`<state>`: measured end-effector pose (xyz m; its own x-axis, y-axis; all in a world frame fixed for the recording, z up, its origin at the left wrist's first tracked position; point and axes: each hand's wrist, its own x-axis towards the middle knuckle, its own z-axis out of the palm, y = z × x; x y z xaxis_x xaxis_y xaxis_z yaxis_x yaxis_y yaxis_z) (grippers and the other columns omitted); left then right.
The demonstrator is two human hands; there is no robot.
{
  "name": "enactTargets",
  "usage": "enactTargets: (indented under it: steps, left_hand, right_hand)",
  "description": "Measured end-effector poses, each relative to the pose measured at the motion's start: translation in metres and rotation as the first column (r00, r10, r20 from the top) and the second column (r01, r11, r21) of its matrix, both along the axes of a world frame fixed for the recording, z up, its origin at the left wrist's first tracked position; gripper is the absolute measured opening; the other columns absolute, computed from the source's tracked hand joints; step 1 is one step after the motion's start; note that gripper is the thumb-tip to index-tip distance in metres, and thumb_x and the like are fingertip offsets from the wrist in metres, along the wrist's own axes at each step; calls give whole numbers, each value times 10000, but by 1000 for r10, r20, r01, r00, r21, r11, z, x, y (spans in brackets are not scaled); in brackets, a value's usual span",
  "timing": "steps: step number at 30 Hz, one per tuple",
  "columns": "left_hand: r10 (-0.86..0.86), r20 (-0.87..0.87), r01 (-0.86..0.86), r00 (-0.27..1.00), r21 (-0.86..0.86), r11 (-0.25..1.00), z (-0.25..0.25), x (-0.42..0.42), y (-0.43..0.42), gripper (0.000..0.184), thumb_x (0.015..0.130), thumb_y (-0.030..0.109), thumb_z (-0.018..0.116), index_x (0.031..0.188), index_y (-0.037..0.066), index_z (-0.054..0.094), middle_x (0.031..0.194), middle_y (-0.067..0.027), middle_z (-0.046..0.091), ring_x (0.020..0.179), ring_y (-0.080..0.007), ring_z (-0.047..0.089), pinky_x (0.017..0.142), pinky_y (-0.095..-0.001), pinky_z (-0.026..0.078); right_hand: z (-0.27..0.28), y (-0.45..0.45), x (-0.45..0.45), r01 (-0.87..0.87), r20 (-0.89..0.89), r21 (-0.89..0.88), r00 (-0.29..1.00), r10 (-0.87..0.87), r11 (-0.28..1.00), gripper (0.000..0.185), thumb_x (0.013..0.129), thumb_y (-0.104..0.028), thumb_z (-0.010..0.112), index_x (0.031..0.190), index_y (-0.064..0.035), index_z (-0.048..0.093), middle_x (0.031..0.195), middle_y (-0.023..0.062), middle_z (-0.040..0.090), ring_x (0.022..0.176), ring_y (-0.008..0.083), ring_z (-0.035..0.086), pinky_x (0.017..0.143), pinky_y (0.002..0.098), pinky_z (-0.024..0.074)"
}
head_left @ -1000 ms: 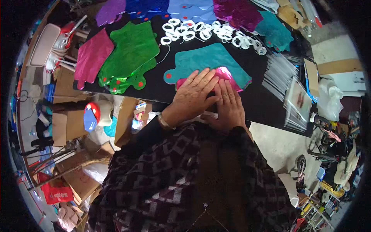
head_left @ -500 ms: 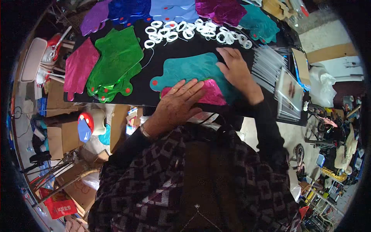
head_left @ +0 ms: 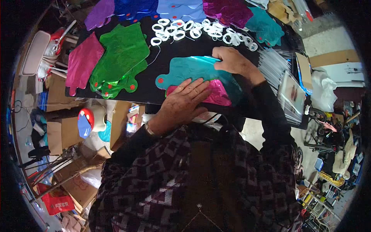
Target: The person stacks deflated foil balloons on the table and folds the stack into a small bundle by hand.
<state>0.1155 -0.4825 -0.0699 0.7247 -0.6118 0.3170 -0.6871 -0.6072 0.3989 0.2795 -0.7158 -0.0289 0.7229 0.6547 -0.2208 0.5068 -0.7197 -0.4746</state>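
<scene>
A flat teal foil balloon (head_left: 189, 69) with a red dot on its left tab lies on the black table in front of me. Over its near part is a pink foil piece (head_left: 219, 92). My left hand (head_left: 183, 101) rests flat on the pink and teal foil, fingers stretched out. At the teal balloon's far right corner, my right hand (head_left: 232, 61) has its fingers closed on the foil edge, which shows a bright crease there. The fingertips of that hand are partly hidden.
Green foil balloons (head_left: 123, 54) and a pink one (head_left: 84, 63) lie at left. Rolls of white ribbon (head_left: 201, 29) sit at the back, before purple, blue, magenta and teal foil stacks. Clear plastic sleeves (head_left: 272, 63) lie at right. Cardboard boxes (head_left: 63, 133) stand on the floor.
My right hand has gone from open fingers above the teal balloon's right corner to a closed grip on its edge. My left hand stays flat on the foil. The view has shifted slightly.
</scene>
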Motion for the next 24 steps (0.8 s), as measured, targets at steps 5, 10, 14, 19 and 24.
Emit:
enactTargets:
  steps: [5, 10, 14, 19, 24]
  left_hand:
    - [-3, 0, 3, 1000, 11, 1000, 2, 0, 1, 653, 898, 316, 706, 1484, 105, 509, 1599, -62, 458, 1480, -245, 426, 1234, -458, 318]
    - [-8, -2, 8, 1000, 20, 1000, 4, 0, 0, 661, 894, 310, 708, 1491, 110, 504, 1605, -51, 452, 1479, -242, 426, 1234, -453, 318]
    - [-4, -26, 5, 1000, 29, 1000, 4, 0, 2, 668, 890, 304, 711, 1495, 114, 501, 1608, -43, 448, 1482, -238, 422, 1235, -448, 316]
    - [-5, -43, 5, 999, 19, 1000, 4, 0, 0, 674, 886, 292, 714, 1500, 117, 498, 1611, -40, 445, 1486, -230, 413, 1239, -446, 309]
    - [-6, 5, 5, 1000, 29, 1000, 2, 1, 1, 601, 909, 330, 687, 1433, 87, 519, 1586, -65, 454, 1483, -237, 409, 1230, -432, 316]
  right_hand:
    - [14, 3, -9, 116, -183, 85, 978, -99, 990, 247, 842, -192, 679, 1027, -45, 607, 945, 86, 630, 814, 214, 566, 771, 324, 462]
    - [7, -1, -16, 299, -330, 361, 927, -179, 883, 228, 867, -213, 691, 1008, -44, 633, 867, 47, 617, 782, 172, 553, 734, 290, 449]
    - [5, -1, -14, 418, -410, 454, 882, -232, 787, 229, 879, -224, 699, 999, -36, 646, 828, 29, 613, 756, 154, 549, 713, 263, 439]
    - [-1, -12, -6, 301, -397, 239, 898, -189, 923, 189, 877, -168, 689, 1004, -35, 644, 858, 17, 634, 767, 126, 554, 724, 236, 433]
    - [11, 7, -56, 199, -26, 451, 977, -210, 870, 164, 824, -76, 696, 975, -35, 643, 879, 32, 674, 758, 149, 578, 734, 257, 452]
